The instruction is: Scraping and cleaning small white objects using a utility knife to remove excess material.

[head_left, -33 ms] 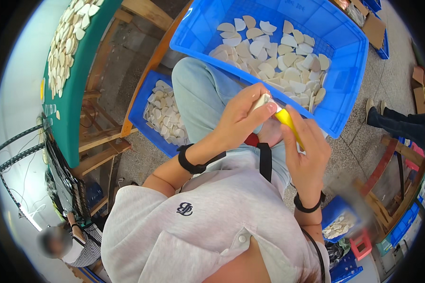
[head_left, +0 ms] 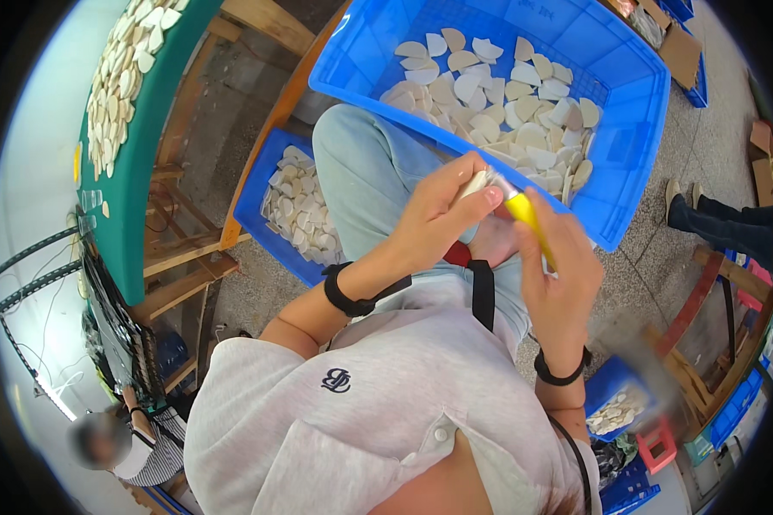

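Note:
My left hand [head_left: 445, 204] pinches a small white piece [head_left: 472, 184] between thumb and fingers, which partly cover it. In my right hand [head_left: 563, 266] is a yellow-handled tool, likely a small knife [head_left: 526, 215], its metal end against or very close to the white piece. The tool's tip is hidden at my left fingertips. Both hands are over my lap, by the near edge of a large blue crate [head_left: 640, 159]. Many off-white half-round pieces [head_left: 532, 137] lie loose inside that crate.
A smaller blue crate [head_left: 251, 193] of similar pieces stands left of my knee. More pieces [head_left: 116, 107] are heaped on a green-topped table [head_left: 131, 245]. At right are a person's legs [head_left: 726, 225], a wooden frame [head_left: 687, 378] and a pink stool [head_left: 657, 446]. Another person sits lower left.
My right hand and the yellow-handled tool have shifted slightly right and down, and more of the metal end shows. My left hand has barely moved.

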